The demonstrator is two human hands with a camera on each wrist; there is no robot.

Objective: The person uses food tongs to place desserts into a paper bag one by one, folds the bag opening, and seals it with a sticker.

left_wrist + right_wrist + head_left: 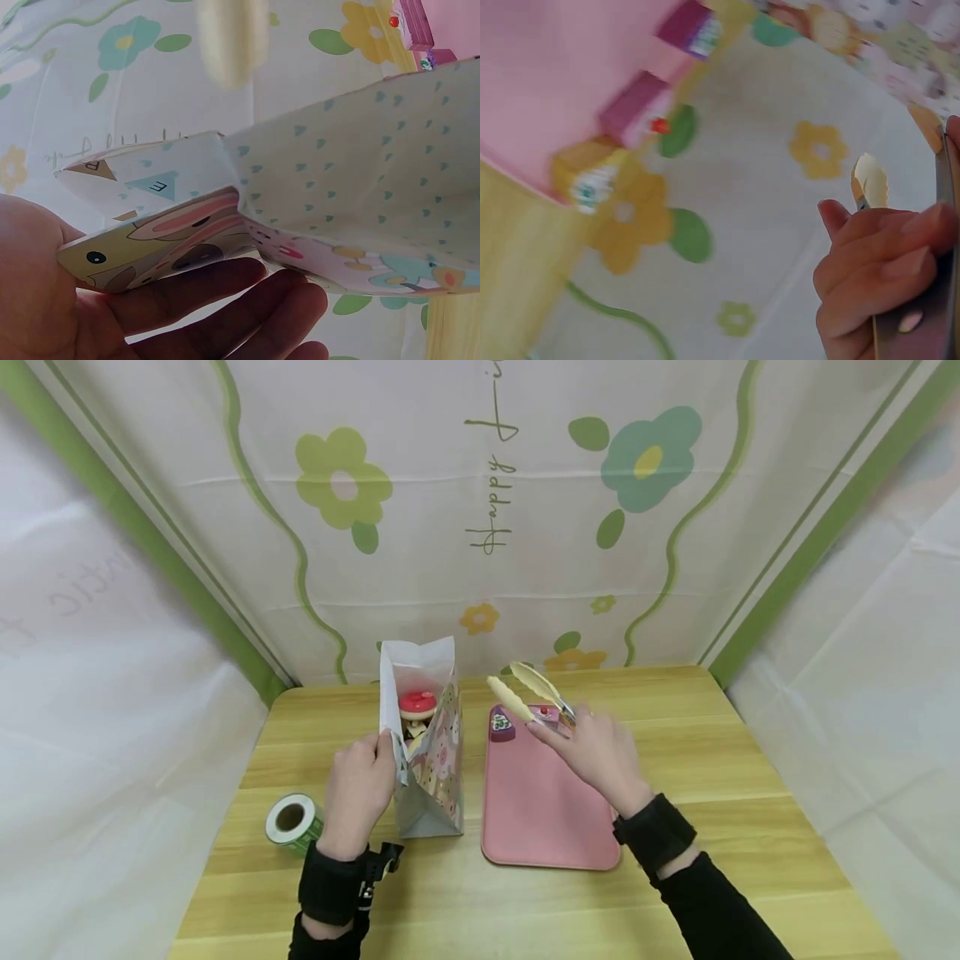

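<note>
A patterned paper bag (441, 772) stands upright with its mouth open. My left hand (360, 789) pinches its near rim between thumb and fingers. Inside lies a red-topped toy doughnut (417, 702), with other pieces below it only partly visible. My right hand (600, 756) grips metal tongs with cream tips (534, 683), raised above the back of a pink tray (547, 818); the tips are spread and nothing shows between them. Along the tray's far edge sit a purple cake slice (502, 727), a pink cake slice (634, 111) and a yellow one (589, 169).
A roll of green-and-white labels (294, 821) stands left of the bag, near my left wrist. The wooden table (705, 777) ends at a flower-printed curtain (420, 568) behind the bag and tray. White cloth walls (862, 710) flank both sides.
</note>
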